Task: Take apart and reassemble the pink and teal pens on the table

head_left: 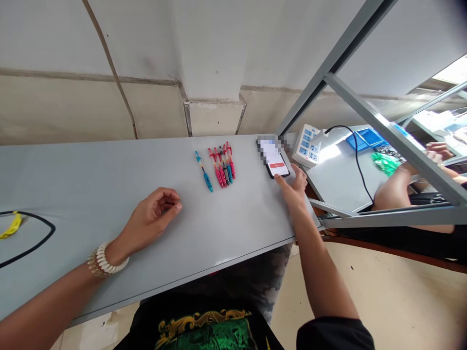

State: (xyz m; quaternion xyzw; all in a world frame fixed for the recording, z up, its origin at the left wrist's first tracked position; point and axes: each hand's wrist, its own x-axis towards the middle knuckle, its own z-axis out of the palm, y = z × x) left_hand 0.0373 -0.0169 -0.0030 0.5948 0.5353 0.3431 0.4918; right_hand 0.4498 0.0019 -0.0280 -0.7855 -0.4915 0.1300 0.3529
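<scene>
My left hand (pixel 155 214) rests on the grey table with its fingers loosely curled in and nothing visible in them. A bracelet circles that wrist. Beyond it lies a blue pen (pixel 203 171), apart from a close row of several pens (pixel 223 165) in pink, dark grey and blue. My right hand (pixel 295 189) is at the phone (pixel 274 158), which lies flat with its screen lit and partly blurred. The thumb is at the phone's lower edge, and the other fingers are bent beside its right corner, apart from the thumb.
A white power strip (pixel 307 146) with a black cable stands right of the phone, behind a grey metal frame (pixel 365 104). Past the frame are a blue tray (pixel 367 138), green plastic (pixel 385 163) and another person's arm. A black cord (pixel 49 238) and yellow strip (pixel 12 226) lie far left.
</scene>
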